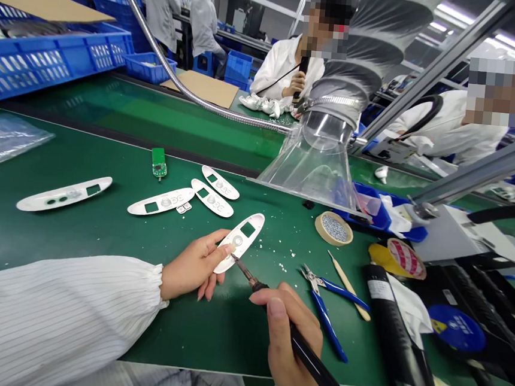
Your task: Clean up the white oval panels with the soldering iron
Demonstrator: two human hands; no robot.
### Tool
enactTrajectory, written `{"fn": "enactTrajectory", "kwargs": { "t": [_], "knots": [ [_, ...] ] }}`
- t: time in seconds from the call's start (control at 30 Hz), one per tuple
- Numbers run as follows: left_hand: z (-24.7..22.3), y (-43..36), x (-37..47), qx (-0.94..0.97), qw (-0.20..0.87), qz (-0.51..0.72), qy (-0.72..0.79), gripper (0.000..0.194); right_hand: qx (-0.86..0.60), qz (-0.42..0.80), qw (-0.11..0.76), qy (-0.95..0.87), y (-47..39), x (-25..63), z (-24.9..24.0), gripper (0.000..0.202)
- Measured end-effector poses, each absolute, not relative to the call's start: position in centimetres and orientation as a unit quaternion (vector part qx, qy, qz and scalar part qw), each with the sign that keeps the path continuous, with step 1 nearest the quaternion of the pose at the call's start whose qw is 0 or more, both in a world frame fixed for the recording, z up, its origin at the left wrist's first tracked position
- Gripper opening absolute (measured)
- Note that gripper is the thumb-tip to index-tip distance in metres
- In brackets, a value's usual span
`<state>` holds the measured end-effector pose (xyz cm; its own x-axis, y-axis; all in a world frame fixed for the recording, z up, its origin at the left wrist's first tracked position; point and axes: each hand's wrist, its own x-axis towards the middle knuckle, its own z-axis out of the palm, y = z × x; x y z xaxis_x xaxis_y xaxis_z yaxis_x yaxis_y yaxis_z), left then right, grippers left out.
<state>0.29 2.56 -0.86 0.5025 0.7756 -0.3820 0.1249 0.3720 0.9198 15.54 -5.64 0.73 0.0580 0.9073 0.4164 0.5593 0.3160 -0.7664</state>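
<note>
My left hand [197,264] pinches the near end of a white oval plastic cover [240,241] with a rectangular window, which lies on the green mat [100,233]. My right hand [292,340] grips a black soldering iron [298,347]; its tip [234,257] touches the cover near its round button area. Several similar white covers lie farther off on the mat: one long cover [64,193] at the left, others [162,201], [212,198], [220,182] in the middle. A small green circuit board [158,162] lies behind them.
Blue-handled cutters [326,304] and a wooden stick [348,285] lie right of my hands. Tape rolls [334,228], [406,258] sit beyond. A clear fume hood [319,156] on a hose hangs ahead. Blue crates [43,60] stand at the left. People in white coats work across the belt.
</note>
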Motion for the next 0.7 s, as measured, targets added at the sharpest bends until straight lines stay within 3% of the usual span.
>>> {"fn": "enactTrajectory", "kwargs": {
  "t": [0.7],
  "knots": [
    [-1.35,2.61,0.24,0.513,0.700,0.238,0.437,0.050,-0.550,0.174,0.480,-0.660,-5.92,15.72,1.00,0.025]
  ]
}}
